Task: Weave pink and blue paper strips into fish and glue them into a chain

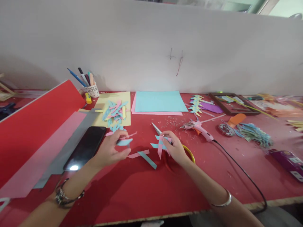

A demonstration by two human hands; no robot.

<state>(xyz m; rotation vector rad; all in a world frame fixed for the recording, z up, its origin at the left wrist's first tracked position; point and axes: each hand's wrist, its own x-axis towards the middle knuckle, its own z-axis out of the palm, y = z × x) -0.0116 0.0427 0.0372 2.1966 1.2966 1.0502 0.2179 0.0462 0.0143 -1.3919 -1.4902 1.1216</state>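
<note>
Curled around a few blue and pink paper strips [124, 142], my left hand [112, 148] hovers over the red table beside a black phone [86, 148]. Between the fingers of my right hand [175, 146] is a small piece of woven pink and blue paper strips [160, 146]. Scissors [157, 128] with yellow handles lie under that hand, their blade tips showing beyond it. On the table between my hands rest a loose blue strip [147, 160] and a pink strip [139, 154].
Cut strips [115, 111] are heaped on yellow paper [99, 105]. Behind are blue sheets [161, 101] and a pen cup [92, 90]. Rightward sit a pink glue gun [199, 127] with its black cord, a dark wooden tray [230, 112], and a purple stapler-like tool [285, 162].
</note>
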